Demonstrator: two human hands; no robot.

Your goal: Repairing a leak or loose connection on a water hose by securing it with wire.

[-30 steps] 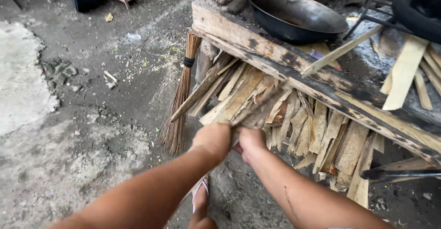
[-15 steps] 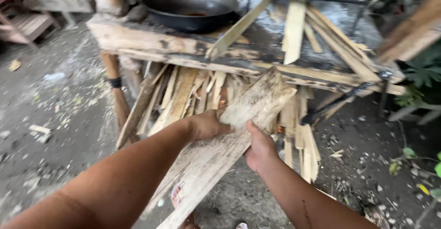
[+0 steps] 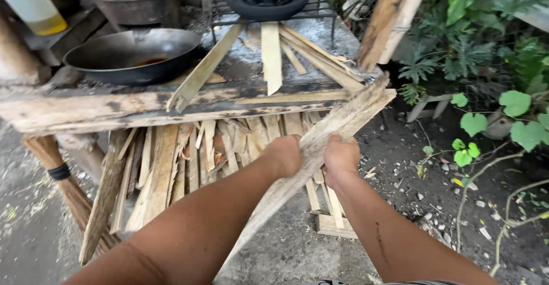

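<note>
- Fingers of my left hand (image 3: 284, 154) and right hand (image 3: 341, 160) are clamping a long plank (image 3: 343, 122), slanting up beside the bench (image 3: 114, 106).
- Splinters are threatening my palms; its top end could be knocking the sticks (image 3: 271, 56) off.

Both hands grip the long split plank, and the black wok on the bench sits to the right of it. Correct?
Not quite. The head view shows the left hand and right hand both gripping the long split plank, but the black wok sits on the bench to the left of it, not the right.
</note>
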